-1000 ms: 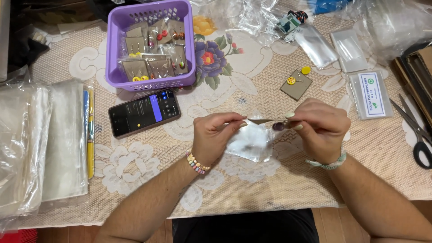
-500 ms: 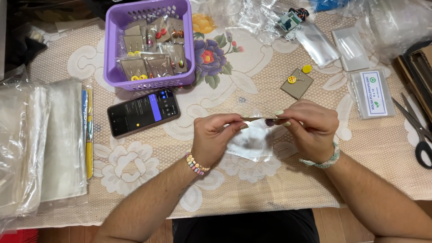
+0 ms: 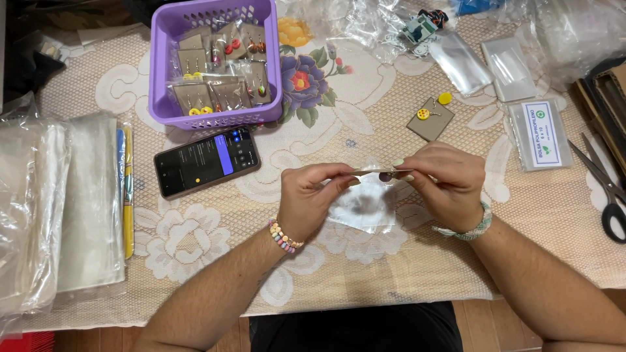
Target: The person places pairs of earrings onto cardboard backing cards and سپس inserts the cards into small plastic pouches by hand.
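Head view, read from left to right. At the far left lies a stack of clear bags (image 3: 62, 208), with a yellow pen (image 3: 128, 195) along its right edge. Beyond them, at the top, stands a purple basket (image 3: 163, 39) filled with carded earrings in clear sleeves. Just below the basket lies a phone (image 3: 206, 161), screen lit, tilted slightly.

At centre, the left hand (image 3: 310, 199), a bead bracelet on its wrist, is closed in a pinch: thumb and fingertips grip the left end of a thin card (image 3: 372, 172) held edge-on and level above the lace cloth (image 3: 391, 274). The right hand (image 3: 443, 186), wearing a woven wristband, pinches the card's right end in the same way, fingers curled. A small dark bead (image 3: 385, 176) shows on the card between the two hands. A clear bag (image 3: 365, 208) hangs below the card, between the hands; whether it touches the cloth cannot be told.

Above the right hand, well apart from it, a brown card with yellow earrings (image 3: 430, 118) lies on the cloth. Further right lie flat clear sleeves (image 3: 508, 65) and a labelled bag pack (image 3: 540, 133). Scissors (image 3: 610, 195) lie at the right edge.
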